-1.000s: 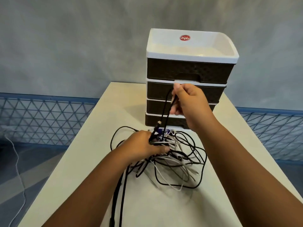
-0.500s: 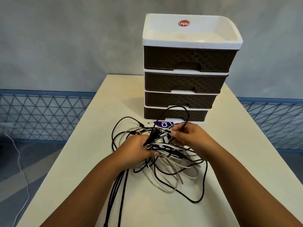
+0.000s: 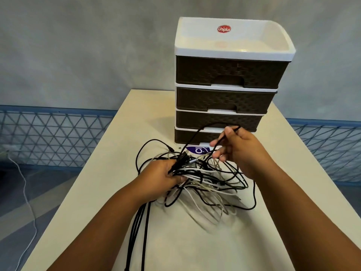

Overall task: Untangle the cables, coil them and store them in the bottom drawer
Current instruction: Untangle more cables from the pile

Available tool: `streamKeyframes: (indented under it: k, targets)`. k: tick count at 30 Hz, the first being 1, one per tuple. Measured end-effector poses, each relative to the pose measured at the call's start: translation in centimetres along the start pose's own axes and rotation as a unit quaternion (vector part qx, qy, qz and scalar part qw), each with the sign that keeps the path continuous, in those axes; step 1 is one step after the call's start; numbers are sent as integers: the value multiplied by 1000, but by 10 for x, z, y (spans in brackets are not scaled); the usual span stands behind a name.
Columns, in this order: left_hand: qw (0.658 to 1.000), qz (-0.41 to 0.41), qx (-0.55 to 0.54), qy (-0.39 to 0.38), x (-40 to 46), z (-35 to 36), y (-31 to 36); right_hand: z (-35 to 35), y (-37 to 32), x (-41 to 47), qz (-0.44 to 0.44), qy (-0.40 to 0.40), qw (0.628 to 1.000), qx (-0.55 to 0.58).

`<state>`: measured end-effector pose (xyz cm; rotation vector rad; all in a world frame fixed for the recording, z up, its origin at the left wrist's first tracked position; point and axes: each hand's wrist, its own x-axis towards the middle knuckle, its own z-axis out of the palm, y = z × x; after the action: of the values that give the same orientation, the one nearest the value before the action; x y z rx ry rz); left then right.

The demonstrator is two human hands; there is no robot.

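Two hands: both work in the tangle of black and white cables (image 3: 205, 180) lying on the cream rectangular table (image 3: 109, 173), in front of the drawer unit.
Left hand (image 3: 162, 177): fingers curled around a bundle of black and white strands at the left side of the tangle; several black strands run from under it toward the near table edge.
Right hand (image 3: 240, 151): thumb and forefinger pinch a thin black cable loop (image 3: 197, 133); the other fingers are spread and relaxed.
Change from 0.5 s ago: the right hand has risen from the tangle and now sits level with the bottom drawer front, drawing the black loop up and to the right. The left hand's grip looks unchanged. The camera has tilted, so the unit appears lower and further right in view.
Storage: dark brown woven-pattern four-drawer plastic unit with white frame and tray top (image 3: 224, 73) stands at the far end of the table; all drawers appear closed.
Bottom drawer (image 3: 187, 136): partly covered by the right hand and the raised loop.
Hidden or unclear: a purple-and-white label (image 3: 195, 150) at the foot of the unit is half covered by cables, so its text is unreadable. Individual cables cannot be counted, possibly five or more.
Cut off: black strands leave the bottom frame edge.
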<state>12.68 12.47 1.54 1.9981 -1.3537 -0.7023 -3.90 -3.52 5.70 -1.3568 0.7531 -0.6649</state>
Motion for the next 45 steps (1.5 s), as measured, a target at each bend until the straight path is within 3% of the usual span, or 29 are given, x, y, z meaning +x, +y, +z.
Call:
streamKeyframes:
  k: [3,10,12,15,17,20,21,23,25,27,30,36,41,45]
  targets:
    - [999,-18,27,19,2,-2,-2,0,-15,-2,-24,42,995,87]
    - [997,-13,68,31,5,-1,0,-11,-61,-4,-115,101,987,41]
    - [996,-7,82,32,7,1,2,-10,-70,-4,-182,110,976,-44]
    - [995,-7,92,39,9,1,2,-11,-73,-2,-268,115,909,-297]
    - [995,-5,88,45,9,1,1,-15,-67,1,-249,92,896,-356]
    - [996,-12,76,49,8,2,-2,-22,-52,4,-126,43,951,-280]
    - [996,-14,77,48,8,3,-3,-24,-46,3,-106,58,951,-285]
    - [995,-11,78,53,7,4,-5,-24,-32,-5,-152,132,913,-356]
    - [995,-11,79,57,7,5,-7,-17,-18,-16,-269,156,861,-402]
    - [996,-14,76,54,7,6,-8,-7,-4,-22,-290,29,835,-468]
    - [996,-15,75,50,7,7,-8,4,17,-16,-224,-154,769,-579]
    - [997,-4,70,44,4,8,-4,20,18,-3,-113,-264,645,-708]
    - [997,-3,72,39,2,9,-5,19,15,2,-106,-278,654,-695]
    - [997,-1,52,56,2,8,-7,9,4,4,-130,-220,727,-637]
